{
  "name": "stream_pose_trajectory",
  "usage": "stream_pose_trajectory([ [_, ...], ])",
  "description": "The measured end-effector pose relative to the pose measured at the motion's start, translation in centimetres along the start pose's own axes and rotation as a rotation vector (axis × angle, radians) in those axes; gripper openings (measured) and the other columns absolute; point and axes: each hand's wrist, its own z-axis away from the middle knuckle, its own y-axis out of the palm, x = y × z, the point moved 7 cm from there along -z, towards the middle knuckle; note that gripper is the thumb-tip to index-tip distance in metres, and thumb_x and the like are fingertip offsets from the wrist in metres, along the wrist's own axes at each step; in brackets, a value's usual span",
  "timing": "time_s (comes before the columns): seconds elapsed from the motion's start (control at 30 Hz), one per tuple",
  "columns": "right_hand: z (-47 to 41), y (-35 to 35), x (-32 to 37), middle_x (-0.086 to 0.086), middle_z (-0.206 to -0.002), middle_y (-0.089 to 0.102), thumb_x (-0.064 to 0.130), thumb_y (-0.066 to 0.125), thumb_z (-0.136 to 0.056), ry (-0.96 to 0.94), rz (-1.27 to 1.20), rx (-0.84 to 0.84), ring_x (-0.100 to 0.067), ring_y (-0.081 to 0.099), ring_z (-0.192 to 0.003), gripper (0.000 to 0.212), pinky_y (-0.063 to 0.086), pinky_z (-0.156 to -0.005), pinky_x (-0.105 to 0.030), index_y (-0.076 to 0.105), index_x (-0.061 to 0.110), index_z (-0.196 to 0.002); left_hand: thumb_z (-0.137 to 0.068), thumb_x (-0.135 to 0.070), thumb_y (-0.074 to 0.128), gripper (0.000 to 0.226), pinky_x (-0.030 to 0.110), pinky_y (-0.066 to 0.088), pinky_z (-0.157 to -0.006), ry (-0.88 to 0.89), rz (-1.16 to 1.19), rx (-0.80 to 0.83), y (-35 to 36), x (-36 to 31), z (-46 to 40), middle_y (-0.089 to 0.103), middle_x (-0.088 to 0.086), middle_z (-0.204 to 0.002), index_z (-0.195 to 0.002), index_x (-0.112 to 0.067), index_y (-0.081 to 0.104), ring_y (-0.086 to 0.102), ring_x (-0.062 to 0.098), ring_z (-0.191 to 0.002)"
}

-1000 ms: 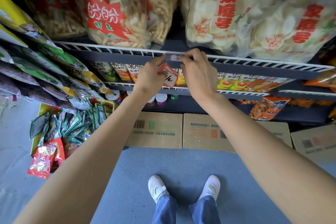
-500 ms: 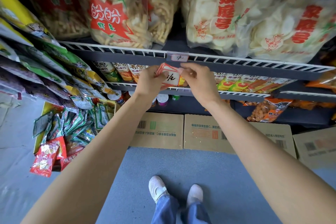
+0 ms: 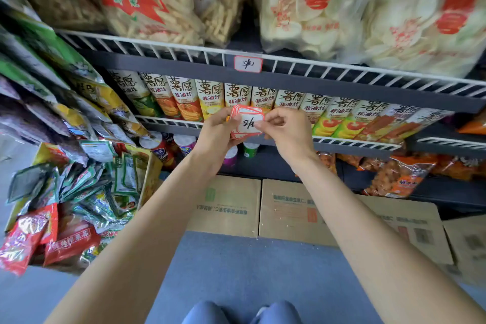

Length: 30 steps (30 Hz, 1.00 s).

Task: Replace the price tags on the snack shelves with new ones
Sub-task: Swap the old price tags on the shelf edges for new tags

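peeling the next tag off the stack

left hand [image 3: 215, 137] grips a small stack of red-bordered price tags [image 3: 246, 123] in front of the middle shelf of chip boxes [image 3: 210, 98]. right hand [image 3: 288, 130] has its fingers pinched on the right edge of the top tag, looks like it's separating one. one tag [image 3: 248, 63] already sits on the upper shelf rail [image 3: 342, 71]. my guess is the next move calls for freeing that single tag cleanly, then lining it up on a rail.

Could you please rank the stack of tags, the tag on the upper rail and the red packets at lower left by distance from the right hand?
1. Stack of tags, pinched by the right hand.
2. Tag on the upper rail, above.
3. Red packets, far left.
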Motion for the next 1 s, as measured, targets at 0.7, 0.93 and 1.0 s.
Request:
stream_pose_trajectory([
  [0.7, -4.7, 3.0, -15.5, -0.005, -0.076, 0.065, 0.005, 0.051, -0.092, -0.317, 0.12, -0.178, -0.002, 0.063, -0.062, 0.012, 0.055, -0.057, -0.019, 0.061, 0.013, -0.092, -0.097, -0.013, 0.045, 0.018, 0.037, 0.059, -0.073, 0.459, -0.383, -0.111, -2.5, 15.0, -11.9, 0.066, 0.015, -0.097, -0.109, -0.005, 0.056, 0.065, 0.031, -0.09],
  [0.93, -5.3, 2.6, -15.3, -0.008, -0.087, 0.069, 0.015, 0.048, -0.094, -0.451, 0.455, -0.285, -0.022, 0.064, -0.077, 0.013, 0.051, -0.064, -0.038, 0.059, 0.008, -0.093, -0.097, -0.009, 0.043, 0.027, 0.044, 0.056, -0.084, 0.461, -0.45, -0.08, -0.8, 15.5, -12.4, 0.067, 0.009, -0.104, -0.12, -0.009, 0.057, 0.066, 0.025, -0.097],
  [1.0, -5.3, 3.0, -15.5, -0.012, -0.089, 0.069, 0.017, 0.045, -0.096, -0.482, 0.502, -0.272, -0.028, 0.063, -0.077, 0.012, 0.05, -0.059, -0.044, 0.053, 0.009, -0.093, -0.097, -0.008, 0.043, 0.028, 0.043, 0.056, -0.083, 0.476, -0.445, -0.058, -0.5, 15.5, -12.3, 0.068, 0.008, -0.103, -0.12, -0.012, 0.058, 0.066, 0.025, -0.096],
])
